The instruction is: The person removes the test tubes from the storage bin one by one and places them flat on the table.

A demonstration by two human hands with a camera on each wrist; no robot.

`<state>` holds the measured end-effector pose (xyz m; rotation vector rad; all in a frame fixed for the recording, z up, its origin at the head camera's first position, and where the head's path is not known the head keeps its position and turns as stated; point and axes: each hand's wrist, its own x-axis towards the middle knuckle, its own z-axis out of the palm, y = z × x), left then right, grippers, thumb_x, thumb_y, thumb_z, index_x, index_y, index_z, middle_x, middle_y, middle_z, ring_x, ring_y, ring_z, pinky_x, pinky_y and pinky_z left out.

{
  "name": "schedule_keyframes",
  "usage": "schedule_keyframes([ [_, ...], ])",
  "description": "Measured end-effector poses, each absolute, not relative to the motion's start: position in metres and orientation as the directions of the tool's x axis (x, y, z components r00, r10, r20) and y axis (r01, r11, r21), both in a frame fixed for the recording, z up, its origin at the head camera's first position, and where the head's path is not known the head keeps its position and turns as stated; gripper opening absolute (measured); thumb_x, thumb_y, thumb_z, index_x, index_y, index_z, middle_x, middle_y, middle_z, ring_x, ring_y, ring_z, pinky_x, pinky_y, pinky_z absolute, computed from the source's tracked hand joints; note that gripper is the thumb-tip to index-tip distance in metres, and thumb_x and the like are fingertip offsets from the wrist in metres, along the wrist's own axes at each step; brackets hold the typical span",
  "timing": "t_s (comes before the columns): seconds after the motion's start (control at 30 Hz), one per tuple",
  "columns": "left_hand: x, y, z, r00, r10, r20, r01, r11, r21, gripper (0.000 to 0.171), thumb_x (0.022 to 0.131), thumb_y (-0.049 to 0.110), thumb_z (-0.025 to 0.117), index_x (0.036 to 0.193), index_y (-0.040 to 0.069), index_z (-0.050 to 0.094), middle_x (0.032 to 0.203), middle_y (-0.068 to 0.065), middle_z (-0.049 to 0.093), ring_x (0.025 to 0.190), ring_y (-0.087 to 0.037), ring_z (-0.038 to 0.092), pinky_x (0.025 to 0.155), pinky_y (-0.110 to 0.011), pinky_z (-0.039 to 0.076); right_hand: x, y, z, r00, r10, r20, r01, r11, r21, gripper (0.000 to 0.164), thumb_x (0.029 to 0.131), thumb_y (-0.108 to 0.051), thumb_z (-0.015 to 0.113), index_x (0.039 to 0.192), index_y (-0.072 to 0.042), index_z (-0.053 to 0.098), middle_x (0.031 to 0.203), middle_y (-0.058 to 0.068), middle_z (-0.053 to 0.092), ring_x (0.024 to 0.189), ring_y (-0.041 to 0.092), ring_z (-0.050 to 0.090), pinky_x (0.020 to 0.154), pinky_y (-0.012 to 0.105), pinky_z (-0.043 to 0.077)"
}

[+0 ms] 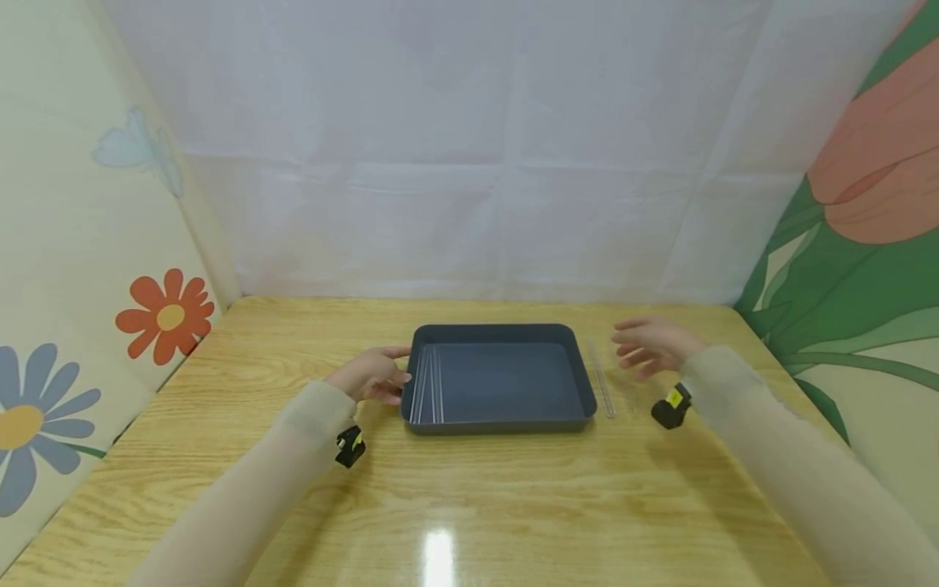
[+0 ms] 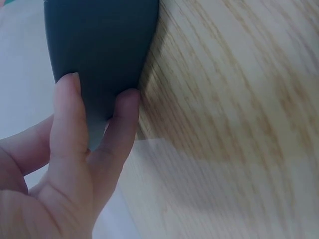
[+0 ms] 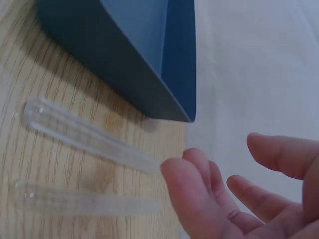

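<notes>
A dark blue-grey rectangular tray (image 1: 506, 383) sits on the table with several clear glass or plastic tubes (image 1: 438, 383) lying along its left side. My left hand (image 1: 376, 374) is at the tray's left wall; in the left wrist view, its fingertips (image 2: 128, 99) touch the outer wall and one reaches the rim. Two clear, round-ended test tubes lie side by side to the right of the tray, one nearer it (image 3: 89, 132) and one farther out (image 3: 84, 200). My right hand (image 1: 653, 344) hovers by their far ends, fingers spread and loosely bent, holding nothing.
The wood-grain table (image 1: 499, 505) stretches in front of the tray. A white cloth backdrop (image 1: 469, 204) rises behind the table, with flower-printed panels at the left and right. Each wrist wears a small black camera (image 1: 671, 406).
</notes>
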<state>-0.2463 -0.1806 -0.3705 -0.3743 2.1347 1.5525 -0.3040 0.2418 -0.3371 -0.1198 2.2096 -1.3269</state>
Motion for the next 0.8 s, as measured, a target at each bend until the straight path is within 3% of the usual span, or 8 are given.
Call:
schedule_keyframes([
  [0.17,-0.246,-0.180,-0.370,-0.852,0.051,-0.521,-0.480,0.321,0.816,0.068,0.095,-0.009,0.048,0.155,0.006,0.018,0.114,-0.023,0.054,0.078,-0.020,0.059,0.058,-0.024,0.056,-0.306,0.234,-0.336,-0.835,-0.352,-0.422,0.219,0.492,-0.843,0.065,0.103,-0.021,0.047,0.151,0.008,0.013,0.138,0.038,0.036,0.097,0.025,0.061,0.084,0.040,0.056],
  [0.47,-0.246,-0.179,-0.370,-0.856,0.052,-0.514,-0.475,0.315,0.822,0.068,0.095,-0.009,0.047,0.155,0.005,0.019,0.115,-0.023,0.054,0.080,-0.021,0.060,0.059,-0.024,0.056,-0.305,0.221,-0.332,-0.821,-0.380,-0.426,0.238,0.451,-0.860,0.065,0.103,-0.020,0.047,0.151,0.006,0.013,0.138,0.036,0.036,0.095,0.023,0.061,0.081,0.039,0.057],
  [0.6,-0.246,-0.179,-0.371,-0.858,0.054,-0.511,-0.471,0.320,0.823,0.068,0.095,-0.010,0.047,0.155,0.005,0.018,0.117,-0.025,0.053,0.081,-0.022,0.060,0.061,-0.025,0.057,-0.304,0.215,-0.332,-0.818,-0.389,-0.425,0.242,0.437,-0.866,0.064,0.102,-0.019,0.047,0.151,0.007,0.015,0.137,0.037,0.036,0.100,0.029,0.060,0.081,0.040,0.057],
  [0.8,-0.245,-0.180,-0.370,-0.857,0.054,-0.512,-0.471,0.322,0.821,0.068,0.095,-0.010,0.047,0.155,0.004,0.018,0.115,-0.024,0.053,0.081,-0.021,0.059,0.062,-0.025,0.057,-0.304,0.205,-0.336,-0.818,-0.384,-0.429,0.252,0.431,-0.867,0.061,0.101,-0.017,0.048,0.150,0.007,0.019,0.133,0.035,0.042,0.095,0.025,0.062,0.078,0.038,0.058],
])
